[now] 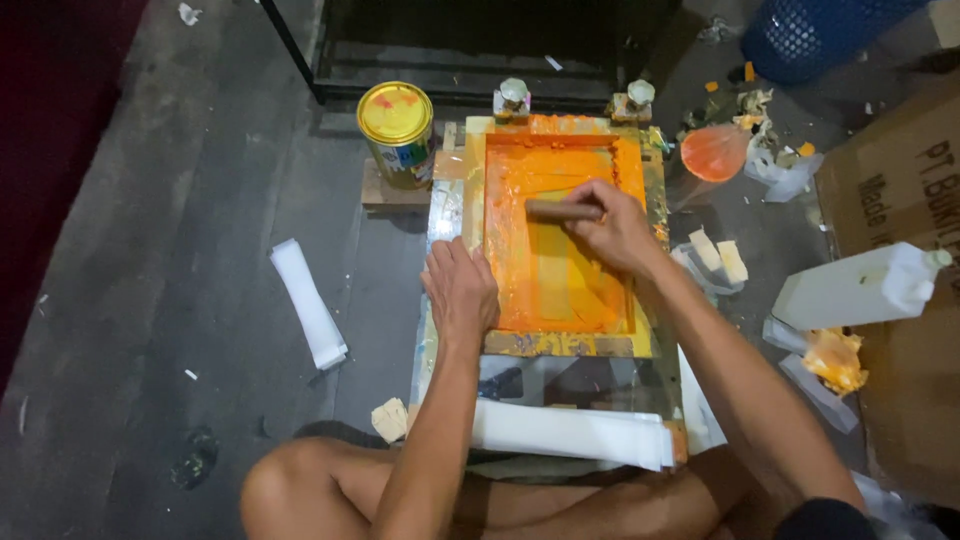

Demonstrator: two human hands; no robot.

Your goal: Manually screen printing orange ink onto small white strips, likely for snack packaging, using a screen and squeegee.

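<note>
I see the right hand (612,232) clamped on a brown wooden squeegee (562,209) lying crosswise atop the orange-inked rectangular printing screen (560,250); left hand (461,292) pressed flat on the frame's left edge

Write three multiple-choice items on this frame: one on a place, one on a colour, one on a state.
1. Where is the paint can?
A. left of the frame's far end
B. on the person's knee
C. inside the frame

2. What colour is the ink in the printing frame?
A. blue
B. orange
C. green

3. What is the right hand doing?
A. hanging free
B. gripping the squeegee
C. holding the white bottle

Answers: 1 A, the can stands by the frame's far left corner. 2 B, orange covers the screen. 3 B, its fingers wrap the handle while the left hand presses the frame's edge.
</note>
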